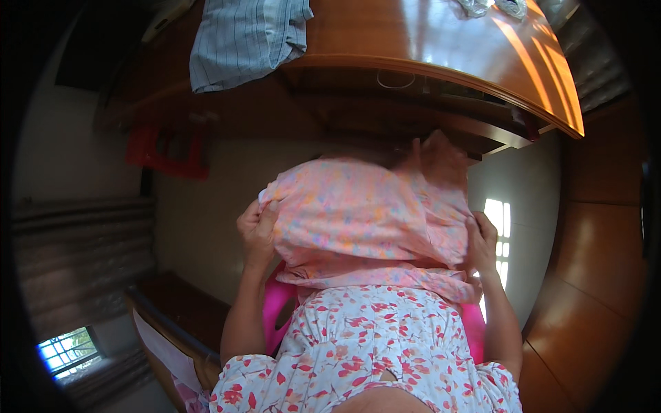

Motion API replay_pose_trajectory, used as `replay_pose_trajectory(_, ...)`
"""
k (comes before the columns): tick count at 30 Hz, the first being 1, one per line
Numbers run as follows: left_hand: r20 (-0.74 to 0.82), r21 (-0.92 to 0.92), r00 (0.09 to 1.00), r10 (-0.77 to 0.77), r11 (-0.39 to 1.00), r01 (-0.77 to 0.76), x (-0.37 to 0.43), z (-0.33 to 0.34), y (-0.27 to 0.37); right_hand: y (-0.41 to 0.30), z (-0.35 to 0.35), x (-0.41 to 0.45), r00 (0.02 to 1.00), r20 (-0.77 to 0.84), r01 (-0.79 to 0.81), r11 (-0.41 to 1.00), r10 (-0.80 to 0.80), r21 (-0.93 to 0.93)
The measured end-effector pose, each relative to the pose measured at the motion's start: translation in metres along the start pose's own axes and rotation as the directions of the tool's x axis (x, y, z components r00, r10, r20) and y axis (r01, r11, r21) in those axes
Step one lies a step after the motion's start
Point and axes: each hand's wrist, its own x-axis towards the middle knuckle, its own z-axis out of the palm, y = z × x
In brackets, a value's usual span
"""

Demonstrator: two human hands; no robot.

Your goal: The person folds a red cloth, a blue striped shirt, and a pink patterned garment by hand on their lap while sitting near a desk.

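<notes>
A pink cloth garment with a small multicoloured print is stretched between my two hands, above my lap. My left hand pinches its left edge, thumb on top. At the right edge, my right hand grips the fabric, its fingers partly hidden behind the cloth. The garment's far right part stands up in a loose peak and looks slightly blurred. Its near edge hangs in folds across my lap, against my white dress with red flowers.
Ahead stands a glossy wooden desk with a folded blue-grey striped cloth over its front edge. Clear plastic wrapping lies at its far side. A red plastic stool is at left; a pink plastic chair is under me. Wooden panelling runs along the right.
</notes>
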Motion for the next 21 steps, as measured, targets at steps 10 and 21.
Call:
replay_pose_trajectory(10,-0.052,0.185,0.993,-0.106,0.976,0.114,-0.047,-0.026,-0.023,0.006,-0.03,-0.057,0.948,0.227,-0.145,0.939,0.221,-0.311)
replay_pose_trajectory(21,-0.123,0.163,0.989,-0.076,0.982,0.096,-0.052,-0.026,-0.034,-0.006,-0.019,-0.047,0.917,0.286,-0.099,0.855,0.277,-0.51)
